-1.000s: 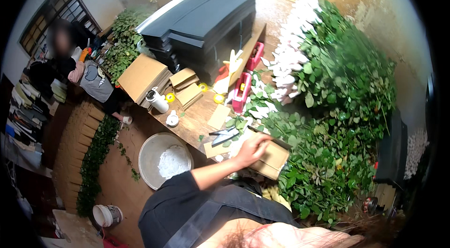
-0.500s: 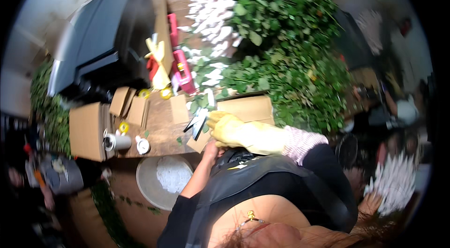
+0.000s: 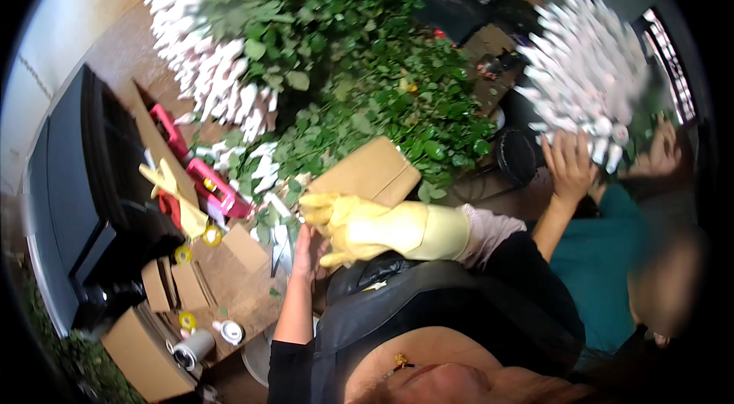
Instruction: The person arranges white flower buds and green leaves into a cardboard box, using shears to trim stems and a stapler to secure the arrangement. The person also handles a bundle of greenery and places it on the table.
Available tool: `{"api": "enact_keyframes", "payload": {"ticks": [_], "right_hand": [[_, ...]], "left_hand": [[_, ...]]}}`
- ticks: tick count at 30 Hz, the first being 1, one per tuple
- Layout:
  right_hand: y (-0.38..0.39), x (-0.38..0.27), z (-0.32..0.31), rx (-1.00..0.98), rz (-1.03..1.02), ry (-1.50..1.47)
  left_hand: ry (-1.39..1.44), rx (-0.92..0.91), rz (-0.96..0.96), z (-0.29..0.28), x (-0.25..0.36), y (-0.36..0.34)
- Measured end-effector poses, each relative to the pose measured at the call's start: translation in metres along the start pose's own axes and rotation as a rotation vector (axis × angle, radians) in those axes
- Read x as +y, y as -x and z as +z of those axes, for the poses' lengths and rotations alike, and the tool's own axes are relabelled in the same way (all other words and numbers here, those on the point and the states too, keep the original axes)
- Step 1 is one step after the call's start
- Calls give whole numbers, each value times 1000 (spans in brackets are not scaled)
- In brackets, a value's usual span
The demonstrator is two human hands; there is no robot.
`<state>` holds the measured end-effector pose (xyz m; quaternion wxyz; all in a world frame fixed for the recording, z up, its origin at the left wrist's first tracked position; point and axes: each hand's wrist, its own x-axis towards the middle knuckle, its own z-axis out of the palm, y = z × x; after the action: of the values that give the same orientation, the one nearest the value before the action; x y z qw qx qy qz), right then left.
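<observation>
My right hand [image 3: 329, 228], in a long yellow rubber glove, reaches left across my body, fingers apart with nothing visible in them. My bare left hand [image 3: 307, 255] is raised just behind it; its fingers point up, apart, and are partly hidden by the glove. Beside my left hand lie metal scissors [image 3: 281, 251] on the wooden table [image 3: 245, 293]. Above the glove lies a flat cardboard piece [image 3: 365, 173] against a mass of leafy green stems [image 3: 352, 83], whose left end carries white sleeved heads [image 3: 183, 29].
Black stacked sheets [image 3: 61, 182], pink trays [image 3: 214, 190], spare gloves [image 3: 160, 182], tape rolls [image 3: 212, 236], cardboard [image 3: 134, 350] and a metal flask [image 3: 191, 349] are at left. At right, a co-worker in teal [image 3: 604, 266] holds a big white-sleeved bunch [image 3: 581, 68].
My view has swung right. My gloved hand has come into view over my left hand, which has moved back from the cardboard. The co-worker's white bunch now stands higher at right.
</observation>
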<state>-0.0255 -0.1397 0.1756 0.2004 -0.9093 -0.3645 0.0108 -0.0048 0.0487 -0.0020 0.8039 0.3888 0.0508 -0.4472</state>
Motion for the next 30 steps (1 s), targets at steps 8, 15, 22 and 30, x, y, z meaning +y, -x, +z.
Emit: {"api": "enact_keyframes", "payload": {"ticks": [8, 15, 22, 30], "right_hand": [[27, -33, -44, 436, 31, -102], [96, -80, -49, 651, 185, -47], [189, -130, 21, 784, 426, -271], [240, -155, 64, 594, 892, -558]], "left_hand": [[284, -60, -73, 89, 33, -17], [220, -338, 137, 105, 39, -27], [217, -268, 178, 106, 36, -39], [221, -261, 186, 102, 30, -31]]}}
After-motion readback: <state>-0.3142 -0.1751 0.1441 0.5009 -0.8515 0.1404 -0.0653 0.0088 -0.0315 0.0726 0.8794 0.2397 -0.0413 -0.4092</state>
